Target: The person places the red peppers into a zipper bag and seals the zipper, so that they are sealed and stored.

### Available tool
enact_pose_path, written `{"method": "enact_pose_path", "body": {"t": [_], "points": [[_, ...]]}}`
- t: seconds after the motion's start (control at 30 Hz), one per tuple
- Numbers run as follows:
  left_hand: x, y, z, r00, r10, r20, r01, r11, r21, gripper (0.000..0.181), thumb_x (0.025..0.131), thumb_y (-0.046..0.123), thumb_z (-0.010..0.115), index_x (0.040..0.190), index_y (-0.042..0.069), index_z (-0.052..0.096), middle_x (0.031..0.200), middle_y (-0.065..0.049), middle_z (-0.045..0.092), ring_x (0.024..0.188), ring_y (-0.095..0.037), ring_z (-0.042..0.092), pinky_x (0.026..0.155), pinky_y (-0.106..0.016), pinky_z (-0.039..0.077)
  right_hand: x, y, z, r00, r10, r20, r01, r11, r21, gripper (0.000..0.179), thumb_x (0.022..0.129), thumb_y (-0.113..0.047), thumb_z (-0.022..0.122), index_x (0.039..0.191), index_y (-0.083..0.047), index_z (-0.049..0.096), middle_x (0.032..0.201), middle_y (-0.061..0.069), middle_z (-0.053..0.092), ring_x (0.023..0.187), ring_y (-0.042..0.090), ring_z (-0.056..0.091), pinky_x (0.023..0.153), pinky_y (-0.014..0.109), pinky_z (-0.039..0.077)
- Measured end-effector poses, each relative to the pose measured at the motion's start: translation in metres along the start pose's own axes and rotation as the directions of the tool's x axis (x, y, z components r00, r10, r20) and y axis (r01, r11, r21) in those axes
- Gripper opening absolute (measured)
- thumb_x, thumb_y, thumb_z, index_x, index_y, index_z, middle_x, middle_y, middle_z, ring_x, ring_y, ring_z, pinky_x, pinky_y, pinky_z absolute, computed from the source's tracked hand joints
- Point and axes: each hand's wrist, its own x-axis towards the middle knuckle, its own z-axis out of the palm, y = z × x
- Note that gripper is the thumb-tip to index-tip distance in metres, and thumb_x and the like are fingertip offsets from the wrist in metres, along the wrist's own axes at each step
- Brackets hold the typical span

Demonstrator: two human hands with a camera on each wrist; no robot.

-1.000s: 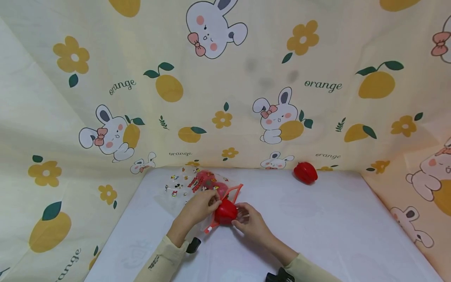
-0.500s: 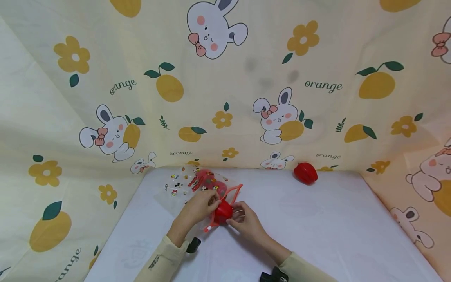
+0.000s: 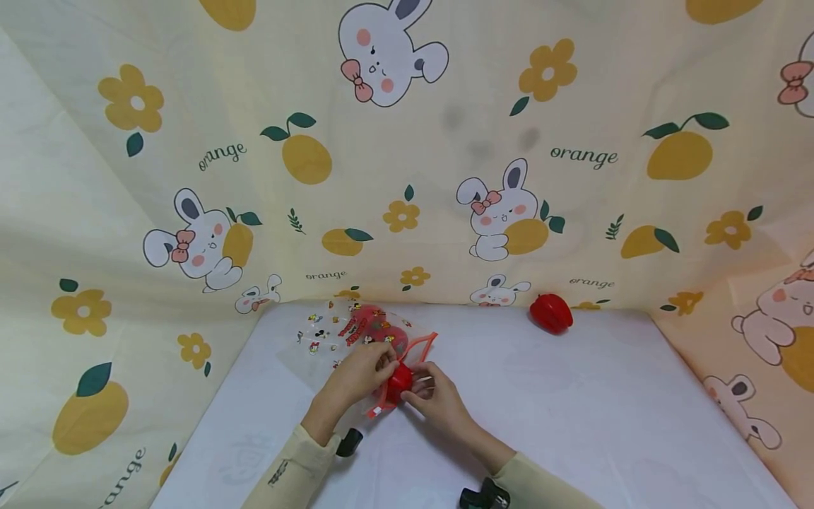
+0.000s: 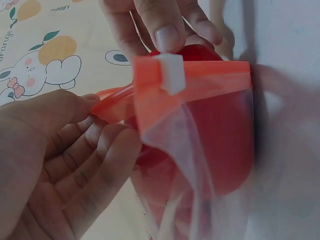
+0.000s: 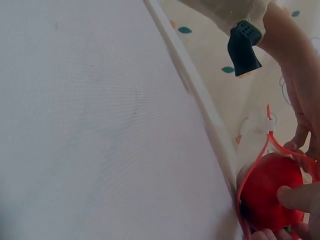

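A clear zip bag (image 3: pixel 321 341) with small cartoon prints lies on the table, several reddish round things (image 3: pixel 389 335) showing through it. My left hand (image 3: pixel 362 371) pinches the orange zip edge of its mouth between thumb and fingers, as the left wrist view shows. My right hand (image 3: pixel 444 404) holds a red bell pepper (image 3: pixel 400 382) at the mouth, thumb on one side and fingers on the other. The pepper sits largely inside the bag in the left wrist view, behind the film. A white slider (image 4: pixel 172 74) is at one end of the zip.
A second red bell pepper (image 3: pixel 551 314) lies at the back right of the white table (image 3: pixel 572 410). Behind the table hangs a cream cloth (image 3: pixel 407 155) printed with rabbits and oranges. Black wrist cameras (image 3: pixel 485 495) are on the sleeves.
My right hand has moved left with the bell pepper, which has gone deeper into the bag's mouth. My left hand has stayed in place on the zip edge.
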Motion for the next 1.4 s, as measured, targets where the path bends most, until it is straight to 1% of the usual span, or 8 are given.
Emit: {"method": "enact_pose_path", "body": {"t": [0.3,0.5,0.63,0.77,0.9,1.03,1.27,1.4], "points": [[0.001,-0.001,0.001,1.0,0.013,0.005,-0.013,1.0,-0.01,0.005,0.101,0.014,0.075,0.101,0.012,0.071,0.083,0.006,0.062,0.073,-0.009,0.055,0.064,-0.024,0.049,0.003,0.003,0.007,1.0,-0.009,-0.016,0.01,0.995,0.101,0.044,0.092,-0.002,0.083,0.129,0.005,0.06,0.116,0.02,0.069,0.097,0.031,0.072,0.081,0.024,0.06],[0.002,-0.002,0.002,0.999,0.046,-0.008,-0.046,0.999,0.003,0.005,0.101,0.013,0.075,0.1,0.012,0.071,0.083,0.007,0.061,0.073,-0.007,0.054,0.064,-0.024,0.049,0.007,-0.002,0.013,1.0,0.012,-0.02,-0.009,0.992,0.129,0.043,0.093,0.001,0.082,0.129,0.007,0.059,0.115,0.021,0.069,0.1,0.035,0.071,0.083,0.031,0.061],[0.002,-0.003,0.003,0.999,0.045,-0.002,-0.045,0.999,0.004,0.005,0.101,0.013,0.075,0.101,0.012,0.071,0.083,0.007,0.061,0.073,-0.008,0.054,0.065,-0.025,0.048,0.01,-0.002,0.015,1.0,0.012,-0.002,-0.011,0.99,0.144,0.043,0.093,-0.001,0.082,0.129,0.006,0.059,0.115,0.02,0.07,0.101,0.034,0.071,0.083,0.03,0.061],[0.002,-0.003,0.004,1.0,0.025,0.005,-0.025,1.0,-0.006,0.005,0.102,0.015,0.075,0.101,0.014,0.07,0.082,0.008,0.06,0.073,-0.008,0.054,0.065,-0.024,0.049,0.013,-0.002,0.017,0.999,0.018,0.027,-0.022,0.989,0.149,0.043,0.094,-0.002,0.081,0.13,0.006,0.059,0.114,0.021,0.071,0.102,0.035,0.072,0.083,0.029,0.061],[0.002,-0.004,0.005,0.999,0.038,-0.001,-0.038,0.999,-0.005,0.006,0.101,0.014,0.076,0.101,0.013,0.07,0.083,0.008,0.06,0.073,-0.007,0.054,0.065,-0.024,0.049,0.016,-0.002,0.017,0.998,0.03,0.062,-0.038,0.989,0.145,0.043,0.095,-0.002,0.081,0.13,0.006,0.058,0.115,0.021,0.071,0.103,0.035,0.072,0.083,0.026,0.061],[0.003,-0.005,0.006,0.999,0.048,0.001,-0.048,0.999,-0.007,0.005,0.101,0.012,0.076,0.102,0.011,0.071,0.083,0.007,0.061,0.072,-0.006,0.053,0.065,-0.024,0.048,0.016,0.0,0.016,0.996,0.027,0.085,-0.039,0.989,0.146,0.043,0.095,0.0,0.08,0.131,0.007,0.058,0.116,0.024,0.07,0.104,0.038,0.073,0.085,0.028,0.061],[0.003,-0.004,0.007,1.0,0.025,0.012,-0.025,1.0,-0.008,0.006,0.101,0.015,0.076,0.1,0.014,0.07,0.081,0.008,0.06,0.071,-0.007,0.053,0.064,-0.025,0.048,0.012,-0.001,0.005,0.997,0.023,0.071,-0.033,0.991,0.132,0.038,0.095,0.002,0.079,0.127,0.009,0.06,0.118,0.026,0.068,0.106,0.039,0.072,0.087,0.029,0.06],[0.003,-0.003,0.007,1.0,0.004,0.02,-0.004,1.0,-0.008,0.006,0.102,0.017,0.076,0.1,0.016,0.07,0.081,0.008,0.06,0.072,-0.007,0.054,0.064,-0.025,0.048,0.009,-0.001,-0.005,0.997,0.012,0.07,-0.021,0.991,0.134,0.038,0.096,0.004,0.077,0.129,0.01,0.06,0.12,0.029,0.067,0.107,0.039,0.072,0.088,0.027,0.06]]}}
